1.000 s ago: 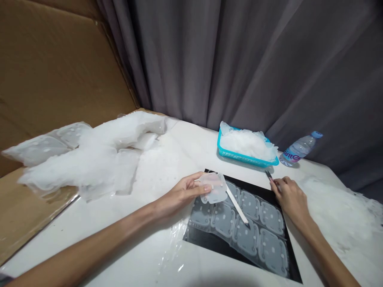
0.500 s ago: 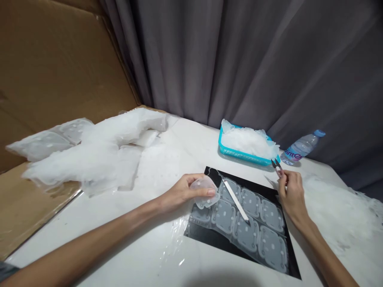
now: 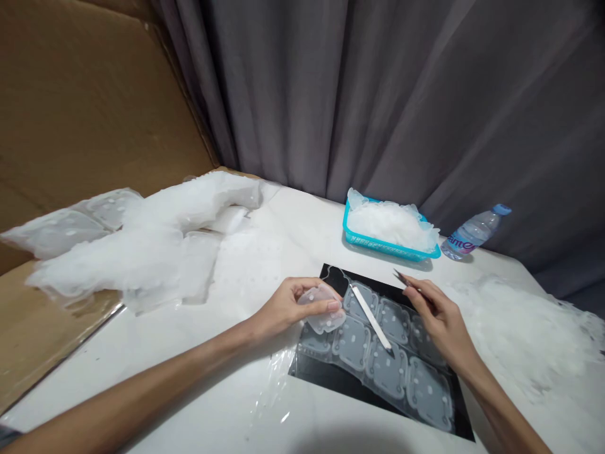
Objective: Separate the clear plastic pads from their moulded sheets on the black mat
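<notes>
My left hand (image 3: 293, 304) pinches a small translucent plastic piece (image 3: 322, 309) with rounded edges and pale dots, thumb on top. It is over the left edge of a black mat (image 3: 331, 375). In my right hand (image 3: 437, 318) is a pair of thread snips (image 3: 404, 277), dark blades pointing up and left, above the mat's right side. On the mat lies a clear sheet (image 3: 390, 366) of several joined rounded-square pieces. A slim white stick tool (image 3: 371, 318) with a dark tip rests across the sheet.
Behind the mat stands a turquoise basket (image 3: 392, 247) heaped with translucent pieces, beside a water bottle (image 3: 475, 234). A pile of clear film scraps (image 3: 534, 340) lies right. Stacked translucent sheets (image 3: 142, 252) spread at left, near cardboard (image 3: 94, 107). A grey curtain (image 3: 378, 94) hangs behind.
My right hand has moved left over the mat with the snips, whose blades now point left and look closer together. My left hand keeps the plastic piece in nearly the same place.
</notes>
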Demonstrator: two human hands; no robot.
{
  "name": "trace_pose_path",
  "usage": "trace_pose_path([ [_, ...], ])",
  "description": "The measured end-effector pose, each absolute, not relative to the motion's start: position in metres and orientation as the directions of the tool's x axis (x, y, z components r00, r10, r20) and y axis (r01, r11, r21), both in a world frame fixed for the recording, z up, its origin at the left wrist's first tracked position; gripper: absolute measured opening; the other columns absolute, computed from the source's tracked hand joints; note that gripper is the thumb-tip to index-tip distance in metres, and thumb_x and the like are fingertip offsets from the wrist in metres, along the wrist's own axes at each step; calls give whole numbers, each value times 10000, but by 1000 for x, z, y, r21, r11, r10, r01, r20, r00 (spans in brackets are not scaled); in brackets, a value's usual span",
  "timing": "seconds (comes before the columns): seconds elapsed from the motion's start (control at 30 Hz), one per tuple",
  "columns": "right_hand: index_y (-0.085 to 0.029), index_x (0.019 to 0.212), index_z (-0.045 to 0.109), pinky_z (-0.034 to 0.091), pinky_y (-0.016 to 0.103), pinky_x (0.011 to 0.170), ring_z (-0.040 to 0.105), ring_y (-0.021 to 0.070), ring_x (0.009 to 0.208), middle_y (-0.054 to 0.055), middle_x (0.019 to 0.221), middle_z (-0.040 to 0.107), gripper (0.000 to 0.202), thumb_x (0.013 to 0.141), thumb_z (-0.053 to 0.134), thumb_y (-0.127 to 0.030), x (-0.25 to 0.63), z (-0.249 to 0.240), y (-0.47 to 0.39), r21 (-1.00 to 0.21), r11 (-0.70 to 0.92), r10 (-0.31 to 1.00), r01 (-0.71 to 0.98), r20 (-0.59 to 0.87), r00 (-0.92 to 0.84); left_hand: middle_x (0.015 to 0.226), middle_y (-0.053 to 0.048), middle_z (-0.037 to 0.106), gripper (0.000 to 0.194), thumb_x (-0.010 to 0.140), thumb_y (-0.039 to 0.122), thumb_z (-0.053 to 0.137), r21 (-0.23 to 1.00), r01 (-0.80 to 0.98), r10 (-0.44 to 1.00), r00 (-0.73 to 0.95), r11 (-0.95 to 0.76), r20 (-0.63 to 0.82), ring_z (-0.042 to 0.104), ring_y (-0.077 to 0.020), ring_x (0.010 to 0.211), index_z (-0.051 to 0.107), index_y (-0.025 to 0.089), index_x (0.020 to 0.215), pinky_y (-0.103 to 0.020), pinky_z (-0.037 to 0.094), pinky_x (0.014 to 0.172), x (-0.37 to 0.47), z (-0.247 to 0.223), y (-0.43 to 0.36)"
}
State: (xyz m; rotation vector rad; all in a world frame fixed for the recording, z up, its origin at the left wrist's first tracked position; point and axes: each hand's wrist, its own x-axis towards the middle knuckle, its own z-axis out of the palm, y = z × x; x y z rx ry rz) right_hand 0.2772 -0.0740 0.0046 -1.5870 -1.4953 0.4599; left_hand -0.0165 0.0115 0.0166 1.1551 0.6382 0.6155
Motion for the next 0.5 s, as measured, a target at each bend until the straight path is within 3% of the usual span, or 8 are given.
trace_pose_path([
  [0.2, -240, 1338, 705, 486, 268, 665, 668, 200, 881, 59, 995, 744, 420, 1019, 571, -478, 230, 17, -93, -888, 78, 989, 453, 127, 79, 853, -57, 777, 238, 835, 333, 849, 979, -89, 749, 658, 182, -80, 701, -119, 756, 756, 128, 912, -213, 518, 680, -16, 20, 6],
  [0.5, -272, 1347, 703, 455, 269, 653, 599, 171, 796, 40, 917, 692, 372, 1031, 580, -423, 213, 20, -104, -894, 124, 992, 430, 127, -20, 935, -63, 808, 224, 869, 339, 819, 999, -14, 745, 667, 29, -12, 739, -149, 851, 713, 143, 848, -236, 522, 725, -19, 22, -5],
])
